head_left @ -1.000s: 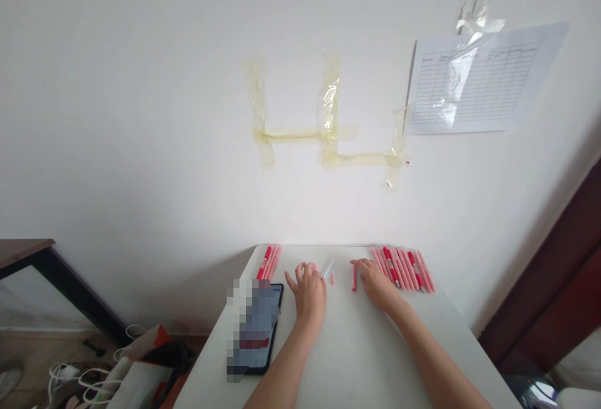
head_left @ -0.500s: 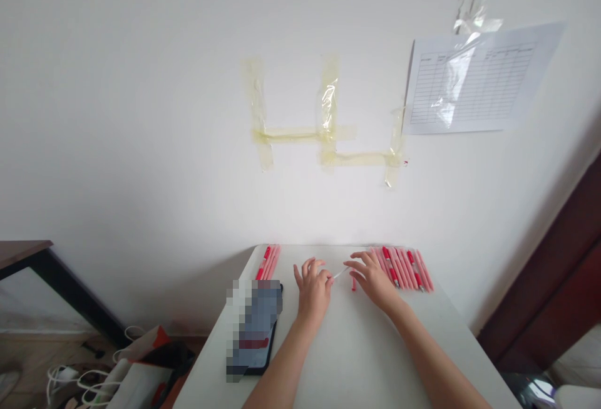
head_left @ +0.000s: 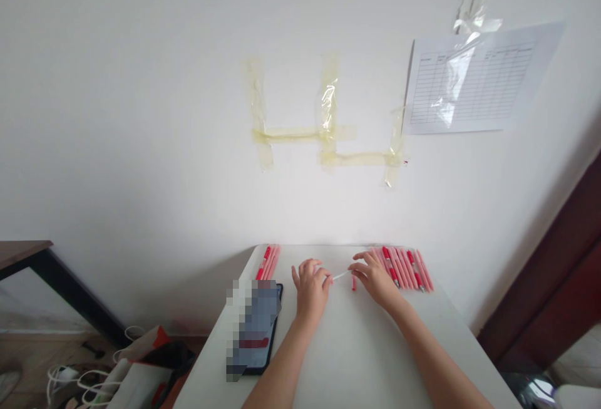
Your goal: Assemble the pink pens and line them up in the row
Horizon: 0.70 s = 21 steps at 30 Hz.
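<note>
Head view: a thin, whitish rod (head_left: 342, 275) spans the gap between my two hands above the tabletop, its right end tilted slightly up toward the wall. My left hand (head_left: 311, 288) has thumb and finger pinched together at the rod's left end, the other fingers spread; a bit of pink shows among them, too small to make out. My right hand (head_left: 377, 282) has its fingertips closed on the other end. The rod looks pale, straight and slender, but whether it is clear or solid white I can't tell. Closest in my way is a short red piece (head_left: 354, 284) on the table just below my right fingertips, which hide its upper end. Right of that hand a row of pink and red pens (head_left: 404, 269) slants across the back corner, two of them with darker red parts and silvery tips. At the back left lies a smaller bunch of pens (head_left: 268, 263), and nearer me, beside my left forearm, a dark-edged phone (head_left: 257, 331), partly blurred out. All this sits on the white table (head_left: 357, 359) against a wall (head_left: 164, 114) bearing yellowed tape (head_left: 329, 102) and a printed sheet (head_left: 479, 86).
</note>
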Tool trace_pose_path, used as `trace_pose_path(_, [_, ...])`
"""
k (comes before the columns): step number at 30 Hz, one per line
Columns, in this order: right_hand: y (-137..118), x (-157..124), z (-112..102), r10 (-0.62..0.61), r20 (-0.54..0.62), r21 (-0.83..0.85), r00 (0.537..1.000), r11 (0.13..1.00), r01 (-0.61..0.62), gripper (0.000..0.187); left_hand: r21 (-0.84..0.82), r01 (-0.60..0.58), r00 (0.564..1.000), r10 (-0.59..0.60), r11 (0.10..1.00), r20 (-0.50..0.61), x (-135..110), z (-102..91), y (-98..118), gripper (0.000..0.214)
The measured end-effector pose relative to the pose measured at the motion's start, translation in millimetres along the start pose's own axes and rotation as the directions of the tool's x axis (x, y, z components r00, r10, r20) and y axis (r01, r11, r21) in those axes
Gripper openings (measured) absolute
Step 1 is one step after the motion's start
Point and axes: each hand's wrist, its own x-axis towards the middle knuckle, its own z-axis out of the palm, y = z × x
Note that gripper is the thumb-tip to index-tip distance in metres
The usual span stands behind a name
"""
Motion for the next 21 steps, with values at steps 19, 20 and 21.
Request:
trace_pose_path(19, [2.4, 0.8, -12.7, 0.085, -0.070, -0.010, 0.994, 0.996, -0.086, 0.024, 0.056, 0.067, 0.997, -0.064, 0.996, -0.051, 2.9, -0.1, -9.3, 0.008])
trace_pose_path(20, [1.8, 1.0, -13.0, 0.082, -0.071, -0.010, 0.994, 0.996, -0.083, 0.024, 0.058, 0.064, 0.997, -0.061, 0.996, -0.051, 2.8, 0.1, -9.3, 0.008])
trace_pose_path(21, [1.4, 1.1, -13.1, 0.080, -0.073, -0.011, 0.994, 0.997, -0.081, 0.024, 0.058, 0.061, 0.997, -0.058, 0.996, -0.052, 2.8, 0.3, -9.3, 0.008])
